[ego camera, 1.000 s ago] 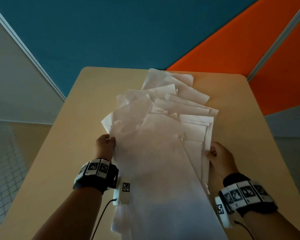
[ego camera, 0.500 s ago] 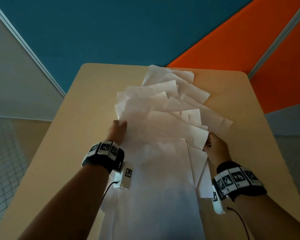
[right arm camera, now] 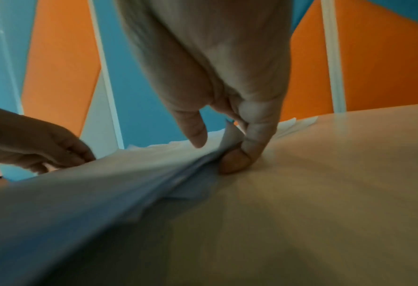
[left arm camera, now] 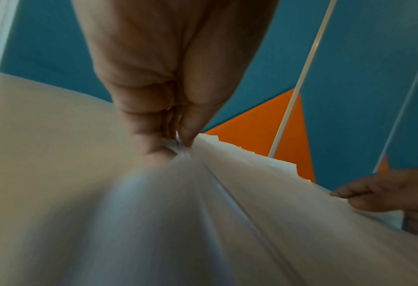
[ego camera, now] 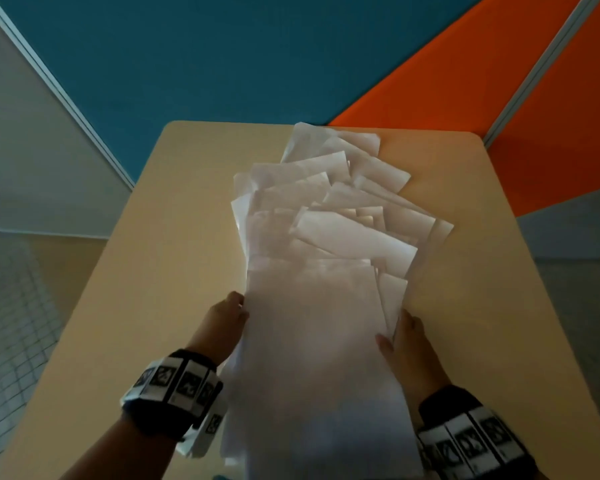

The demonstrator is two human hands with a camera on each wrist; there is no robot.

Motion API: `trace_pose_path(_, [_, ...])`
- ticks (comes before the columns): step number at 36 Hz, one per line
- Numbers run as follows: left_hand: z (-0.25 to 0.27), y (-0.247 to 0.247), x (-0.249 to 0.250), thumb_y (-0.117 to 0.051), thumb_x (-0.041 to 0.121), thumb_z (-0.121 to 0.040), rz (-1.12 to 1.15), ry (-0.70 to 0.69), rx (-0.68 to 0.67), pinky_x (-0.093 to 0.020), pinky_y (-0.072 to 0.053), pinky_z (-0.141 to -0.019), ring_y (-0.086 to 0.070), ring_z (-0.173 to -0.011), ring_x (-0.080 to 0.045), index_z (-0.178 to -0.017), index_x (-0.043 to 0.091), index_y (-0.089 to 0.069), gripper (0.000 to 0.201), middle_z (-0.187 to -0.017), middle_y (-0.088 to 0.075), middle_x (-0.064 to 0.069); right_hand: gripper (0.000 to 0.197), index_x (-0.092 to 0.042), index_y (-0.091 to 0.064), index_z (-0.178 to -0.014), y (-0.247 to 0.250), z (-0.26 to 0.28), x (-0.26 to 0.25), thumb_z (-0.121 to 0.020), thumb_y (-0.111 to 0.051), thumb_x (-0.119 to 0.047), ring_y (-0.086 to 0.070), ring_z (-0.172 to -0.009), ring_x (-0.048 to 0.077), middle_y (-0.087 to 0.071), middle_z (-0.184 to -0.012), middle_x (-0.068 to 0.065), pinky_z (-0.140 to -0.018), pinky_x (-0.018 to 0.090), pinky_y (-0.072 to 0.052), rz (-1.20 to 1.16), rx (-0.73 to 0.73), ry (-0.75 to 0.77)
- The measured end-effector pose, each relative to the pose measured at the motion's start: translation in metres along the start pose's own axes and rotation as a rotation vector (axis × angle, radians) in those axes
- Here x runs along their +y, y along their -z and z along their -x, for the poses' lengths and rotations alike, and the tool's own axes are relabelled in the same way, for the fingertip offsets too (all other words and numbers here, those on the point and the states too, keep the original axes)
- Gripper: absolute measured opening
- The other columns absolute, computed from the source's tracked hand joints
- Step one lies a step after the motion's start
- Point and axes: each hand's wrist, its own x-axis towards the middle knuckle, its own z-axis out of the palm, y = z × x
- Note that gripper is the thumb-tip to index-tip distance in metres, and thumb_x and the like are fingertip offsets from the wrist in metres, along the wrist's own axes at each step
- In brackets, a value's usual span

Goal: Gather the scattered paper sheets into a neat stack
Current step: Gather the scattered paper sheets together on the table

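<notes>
White paper sheets [ego camera: 319, 306] lay fanned down the middle of the beige table [ego camera: 174, 271], far ends splayed, near ends overhanging the front edge. Step in hand looked like squeezing the sides together; next move probably calls for pulling the far sheets back and squaring the edges. Left hand [ego camera: 224, 323] pinched the pile's left edge between thumb and curled fingers. Right hand [ego camera: 409, 344] gripped the right edge, thumb on top, fingers tucked under.

We see dim, soft light, a wide-angle bend at the edges, and heavy blur low in both wrist views.
</notes>
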Motion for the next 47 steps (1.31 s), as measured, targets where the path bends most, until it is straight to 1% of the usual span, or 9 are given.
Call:
trace_pose_path(9, [0.019,0.015,-0.021,-0.057,0.01,-0.084,-0.029,0.043,-0.011,-0.035,-0.048,-0.078,-0.065,-0.089,-0.036,-0.084,-0.003,-0.068,0.017,-0.091,-0.07,-0.025,0.015,0.003,-0.059,-0.093,0.011,0.003,0.028,-0.09,-0.054,-0.011,-0.06,-0.088,0.034,-0.065,-0.094,0.021,-0.077,0.037,-0.046,-0.094,0.054,0.05])
trace_pose_path(14, [0.029,-0.004,-0.013,-0.044,0.008,-0.086,-0.039,0.062,-0.043,-0.036,-0.047,-0.078,-0.064,-0.09,-0.037,-0.06,0.005,-0.047,0.026,-0.086,-0.067,-0.025,0.041,-0.014,-0.038,-0.051,0.003,0.006,0.024,-0.087,-0.056,-0.007,-0.052,-0.063,0.025,-0.05,-0.054,0.007,-0.063,0.028,-0.035,-0.201,0.062,0.047])
trace_pose_path(20, [0.022,-0.002,-0.015,-0.039,-0.003,-0.091,0.345,0.109,0.108,-0.021,-0.046,-0.047,-0.05,-0.048,-0.021,-0.11,0.003,-0.052,0.024,-0.074,-0.061,-0.019,0.017,0.009,-0.062,-0.1,0.016,0.009,0.03,-0.088,-0.054,-0.001,-0.052,-0.06,0.016,-0.069,-0.09,0.022,-0.059,0.023,-0.036,-0.363,0.07,0.006])
trace_pose_path(26, [0.022,-0.007,-0.011,-0.043,-0.007,-0.084,0.291,0.066,0.069,-0.024,-0.044,-0.053,-0.048,-0.042,-0.016,-0.053,0.016,-0.043,0.038,-0.049,-0.05,-0.002,0.028,-0.005,-0.055,-0.059,0.001,0.002,0.03,-0.086,-0.06,-0.012,-0.063,-0.063,0.029,-0.067,-0.062,0.015,-0.059,0.027,-0.043,-0.266,0.069,0.052])
trace_pose_path(31, [0.023,-0.008,-0.012,-0.049,0.002,-0.085,0.152,0.1,-0.146,-0.018,-0.048,-0.05,-0.048,-0.028,0.001,-0.05,0.018,-0.044,0.039,-0.04,-0.052,0.007,0.024,0.004,-0.067,-0.079,0.005,-0.005,0.031,-0.088,-0.059,-0.017,-0.065,-0.087,0.035,-0.071,-0.09,0.026,-0.073,0.032,-0.045,-0.248,0.047,0.055])
trace_pose_path(36, [0.009,0.007,-0.009,-0.054,0.011,-0.085,-0.047,0.179,-0.233,-0.016,-0.045,-0.048,-0.05,-0.051,-0.01,-0.06,0.014,-0.049,0.026,-0.068,-0.053,-0.002,0.016,-0.001,-0.059,-0.086,0.015,-0.009,0.031,-0.084,-0.057,-0.017,-0.059,-0.087,0.031,-0.064,-0.091,0.017,-0.072,0.028,-0.04,-0.282,0.106,-0.013])
trace_pose_path(39, [-0.007,0.01,0.001,-0.041,0.019,-0.095,-0.088,0.193,-0.058,-0.033,-0.046,-0.086,-0.056,-0.098,-0.028,-0.119,-0.005,-0.048,0.034,-0.115,-0.052,-0.019,0.027,0.002,-0.053,-0.102,0.031,-0.025,0.028,-0.087,-0.051,-0.019,-0.051,-0.098,0.033,-0.054,-0.108,0.019,-0.084,0.034,-0.04,-0.235,0.117,-0.116])
trace_pose_path(41, [-0.018,0.01,0.013,-0.041,0.023,-0.096,0.01,0.247,-0.031,-0.039,-0.035,-0.103,-0.039,-0.126,-0.038,-0.129,-0.014,-0.035,0.05,-0.133,-0.04,-0.031,0.04,0.009,-0.049,-0.111,0.036,-0.047,0.028,-0.09,-0.051,-0.025,-0.048,-0.108,0.036,-0.051,-0.121,0.023,-0.09,0.036,-0.038,-0.214,0.089,-0.159])
trace_pose_path(47, [-0.059,-0.004,0.033,-0.037,0.018,-0.097,0.235,0.269,0.078,-0.041,-0.036,-0.104,-0.043,-0.125,-0.042,-0.135,-0.003,-0.033,0.044,-0.135,-0.042,-0.03,0.058,0.003,-0.04,-0.13,0.031,-0.081,0.004,-0.087,-0.057,-0.032,-0.043,-0.122,0.042,-0.043,-0.132,0.027,-0.103,0.045,-0.038,-0.265,0.088,-0.12])
